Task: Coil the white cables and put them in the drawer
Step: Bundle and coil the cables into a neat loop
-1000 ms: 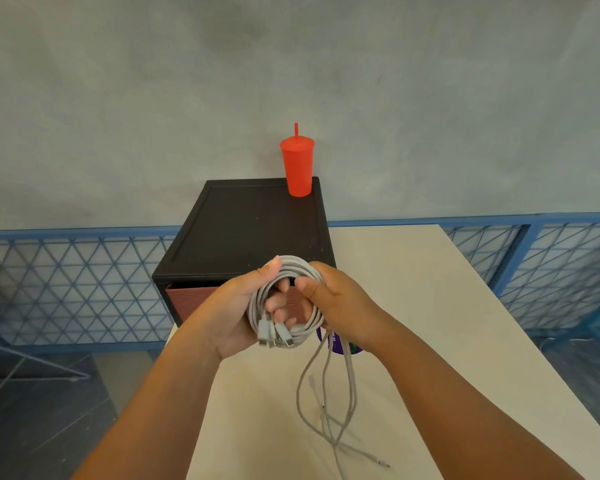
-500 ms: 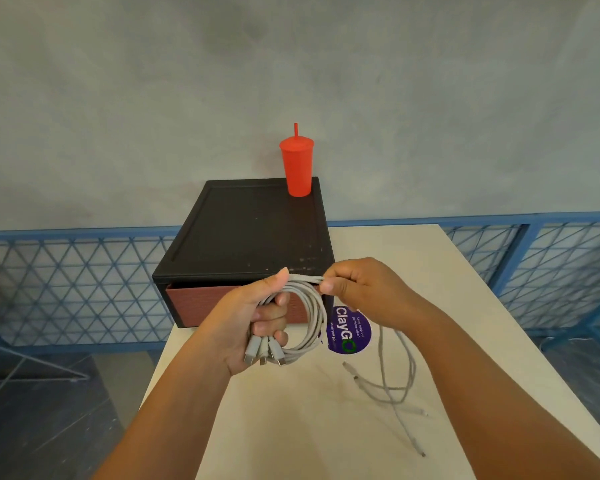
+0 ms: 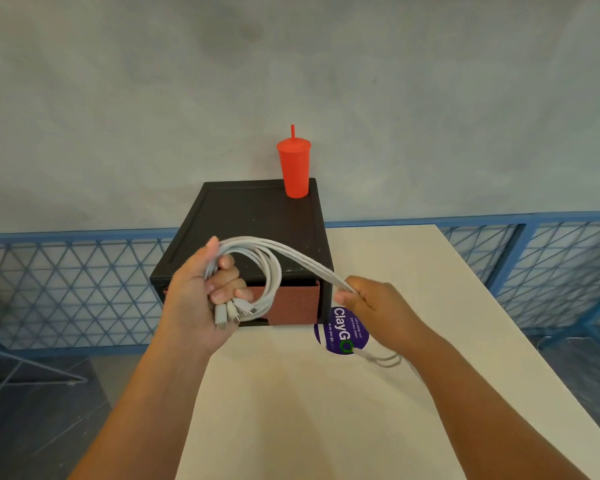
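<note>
Several white cables point(image 3: 273, 278) are looping from the left hand point(image 3: 194, 299), which is gripping the coil (plug ends poking out below), across to the right hand point(image 3: 371, 299), which is pinching the strands above the counter point(image 3: 326, 410).

Two hands in the frame are yours, the left hand point(image 3: 194, 299) and the right hand point(image 3: 371, 303), sharing one bundle of white cables point(image 3: 271, 268). At least four plug ends point(image 3: 229, 313) show below your left hand; the strand count cannot be told. One black drawer unit point(image 3: 257, 220) with one reddish drawer point(image 3: 293, 303) stands on one table point(image 3: 378, 271). One red cup point(image 3: 294, 171) carries one straw point(image 3: 292, 131). One round purple sticker point(image 3: 340, 332) and one blue mesh railing point(image 3: 70, 234) complete the tally.
</note>
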`<state>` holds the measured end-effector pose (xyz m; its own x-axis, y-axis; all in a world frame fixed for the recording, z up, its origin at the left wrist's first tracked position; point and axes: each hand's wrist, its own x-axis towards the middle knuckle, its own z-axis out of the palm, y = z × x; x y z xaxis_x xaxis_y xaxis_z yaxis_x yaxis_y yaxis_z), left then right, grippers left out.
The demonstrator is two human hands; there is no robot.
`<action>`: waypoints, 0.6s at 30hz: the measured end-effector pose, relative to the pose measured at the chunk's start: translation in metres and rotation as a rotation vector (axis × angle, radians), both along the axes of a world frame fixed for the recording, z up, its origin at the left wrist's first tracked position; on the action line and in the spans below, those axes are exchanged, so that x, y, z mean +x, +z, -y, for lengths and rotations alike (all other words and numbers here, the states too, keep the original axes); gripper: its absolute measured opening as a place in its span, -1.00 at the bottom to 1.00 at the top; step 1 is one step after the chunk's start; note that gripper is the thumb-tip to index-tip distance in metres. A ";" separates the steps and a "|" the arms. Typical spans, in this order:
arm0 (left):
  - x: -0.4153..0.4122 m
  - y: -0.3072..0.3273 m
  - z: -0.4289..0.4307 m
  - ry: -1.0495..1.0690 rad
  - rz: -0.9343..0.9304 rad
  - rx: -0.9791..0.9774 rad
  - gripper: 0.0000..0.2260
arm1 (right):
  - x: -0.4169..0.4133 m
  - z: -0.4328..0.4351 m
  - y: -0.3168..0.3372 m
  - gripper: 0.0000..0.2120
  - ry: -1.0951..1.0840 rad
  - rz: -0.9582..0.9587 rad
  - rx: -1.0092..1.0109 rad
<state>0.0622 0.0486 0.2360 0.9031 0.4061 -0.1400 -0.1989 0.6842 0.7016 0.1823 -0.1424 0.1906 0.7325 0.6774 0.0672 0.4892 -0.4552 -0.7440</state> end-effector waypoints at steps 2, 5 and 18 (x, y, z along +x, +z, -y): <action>0.000 -0.001 -0.004 0.068 0.031 -0.054 -0.69 | -0.005 0.000 -0.019 -0.75 0.001 -0.086 -0.024; 0.002 -0.005 -0.002 0.157 0.024 -0.070 -0.63 | -0.013 -0.004 -0.037 -0.73 0.014 -0.179 -0.090; 0.013 -0.008 0.014 0.192 0.205 0.160 -0.88 | -0.046 -0.038 -0.046 -0.90 0.183 -0.341 -0.635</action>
